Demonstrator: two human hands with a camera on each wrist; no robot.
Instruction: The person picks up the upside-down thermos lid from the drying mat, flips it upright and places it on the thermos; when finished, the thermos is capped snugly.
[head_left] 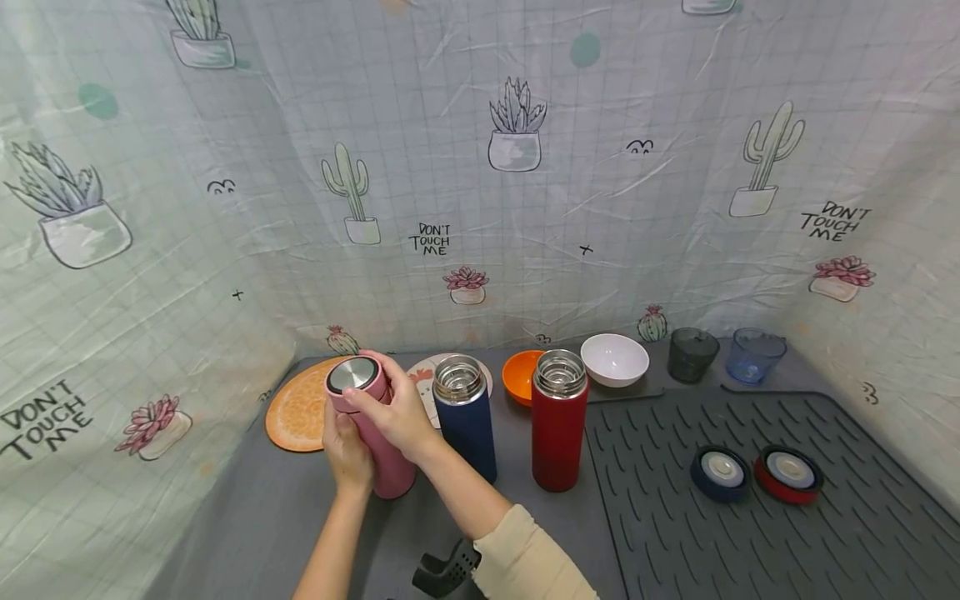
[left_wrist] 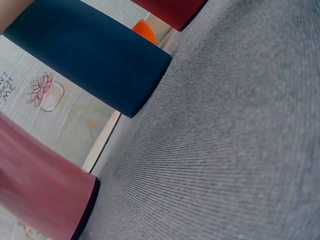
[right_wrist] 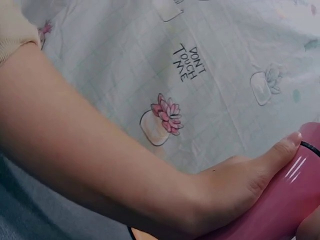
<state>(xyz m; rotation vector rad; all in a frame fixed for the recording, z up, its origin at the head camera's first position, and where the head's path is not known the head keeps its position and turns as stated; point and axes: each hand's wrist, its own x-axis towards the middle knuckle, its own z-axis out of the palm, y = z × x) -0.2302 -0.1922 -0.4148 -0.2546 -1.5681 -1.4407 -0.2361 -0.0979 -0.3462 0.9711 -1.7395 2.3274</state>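
A pink thermos flask (head_left: 386,458) with a steel-topped lid (head_left: 354,374) stands on the grey tabletop at left. My left hand (head_left: 349,448) grips its body from the near left side. Around the lid curls my right hand (head_left: 397,410), with the thumb lying near the lid's front edge. The lid sits on the flask. Just right of it stands a lidless navy thermos flask (head_left: 467,433), and farther right a lidless red thermos flask (head_left: 558,437). The left wrist view shows the lower ends of the pink flask (left_wrist: 47,185) and navy flask (left_wrist: 95,57) on the cloth.
A navy lid (head_left: 721,473) and a red lid (head_left: 789,474) lie on the black ridged mat (head_left: 675,550). Behind are an orange-slice placemat (head_left: 296,412), an orange bowl (head_left: 519,377), a white bowl (head_left: 615,360), a dark cup (head_left: 691,354) and a blue cup (head_left: 752,356).
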